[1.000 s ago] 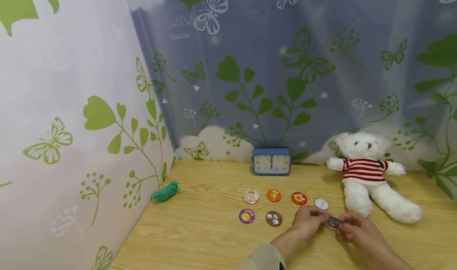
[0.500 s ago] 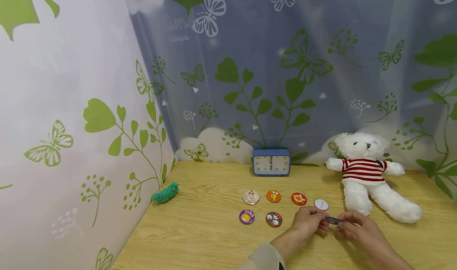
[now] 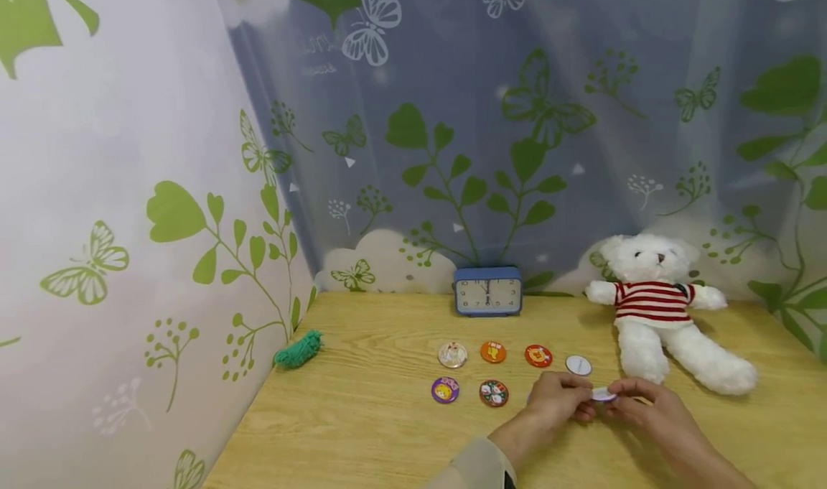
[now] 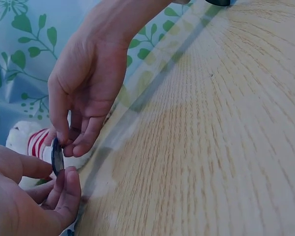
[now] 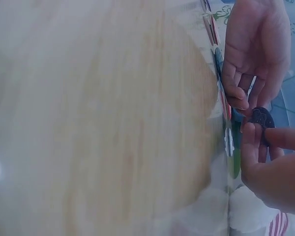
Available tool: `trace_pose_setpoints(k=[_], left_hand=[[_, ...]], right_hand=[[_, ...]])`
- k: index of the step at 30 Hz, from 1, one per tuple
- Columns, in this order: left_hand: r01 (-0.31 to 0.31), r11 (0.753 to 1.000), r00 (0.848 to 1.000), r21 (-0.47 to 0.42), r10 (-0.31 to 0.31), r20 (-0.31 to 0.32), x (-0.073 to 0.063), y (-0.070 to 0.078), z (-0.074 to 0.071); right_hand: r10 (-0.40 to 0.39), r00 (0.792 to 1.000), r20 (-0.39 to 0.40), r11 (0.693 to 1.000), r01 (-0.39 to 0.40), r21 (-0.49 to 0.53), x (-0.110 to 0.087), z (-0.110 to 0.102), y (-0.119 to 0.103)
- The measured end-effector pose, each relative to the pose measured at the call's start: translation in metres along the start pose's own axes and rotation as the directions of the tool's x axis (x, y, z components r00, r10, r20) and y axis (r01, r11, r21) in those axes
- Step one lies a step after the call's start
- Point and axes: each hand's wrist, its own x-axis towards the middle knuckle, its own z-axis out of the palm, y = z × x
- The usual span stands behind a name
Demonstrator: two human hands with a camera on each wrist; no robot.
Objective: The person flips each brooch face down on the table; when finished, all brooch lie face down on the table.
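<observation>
A thin round badge is hovering over the table's right half, left hand and right hand both clamping its edge in a fingertip grip. Handling is looking unfinished: at least six more badges are lying flat on the wood grain, this one isn't. Near the back edge, a fluffy bear is sitting, a boxy blue clock standing.

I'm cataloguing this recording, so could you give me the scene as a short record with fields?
Left hand: pinches the held badge
Right hand: pinches its opposite edge
Held badge: pale side visible from head view
Back row: beige badge, orange badge, red badge, white badge
Front row, plainly visible: purple badge, floral badge
Behind badges: blue clock
Table's right: teddy bear, striped shirt
Table's left: green yarn bundle
</observation>
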Motion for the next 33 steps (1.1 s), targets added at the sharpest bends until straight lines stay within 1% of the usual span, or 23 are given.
trace_pose_setpoints(k=[4, 7, 10, 16, 22, 27, 33], left_hand=[[-0.015, 1.000, 1.000, -0.005, 0.015, -0.004, -0.0003, -0.0013, -0.0007], [-0.030, 1.000, 0.999, 0.004, 0.030, -0.010, 0.0001, -0.0010, -0.0009], [-0.040, 0.999, 0.999, 0.012, 0.040, -0.022, 0.0001, -0.0007, -0.0010], [-0.049, 0.999, 0.998, 0.018, 0.050, -0.046, 0.0008, -0.0004, 0.0000], [-0.019, 1.000, 0.998, 0.019, 0.020, -0.066, 0.0012, 0.0019, 0.0007], [0.009, 1.000, 0.996, 0.022, -0.007, -0.084, 0.0000, 0.0055, 0.0006], [0.045, 0.999, 0.997, 0.024, -0.043, -0.071, -0.0031, 0.0078, -0.0010]], right_hand=[[0.003, 1.000, 0.014, 1.000, -0.003, 0.020, 0.0005, -0.0012, 0.0006], [0.022, 0.999, 0.034, 0.999, -0.024, 0.033, 0.0025, -0.0037, -0.0002], [0.045, 0.998, 0.036, 0.998, -0.046, 0.032, 0.0039, -0.0043, -0.0007], [0.047, 0.999, 0.010, 0.999, -0.047, -0.019, 0.0052, -0.0041, -0.0010], [0.070, 0.997, -0.017, 0.994, -0.071, -0.083, 0.0072, -0.0057, 0.0000], [0.054, 0.998, -0.018, 0.993, -0.055, -0.101, 0.0093, -0.0065, 0.0015], [0.024, 1.000, -0.003, 0.992, -0.025, -0.125, 0.0078, -0.0048, 0.0036]])
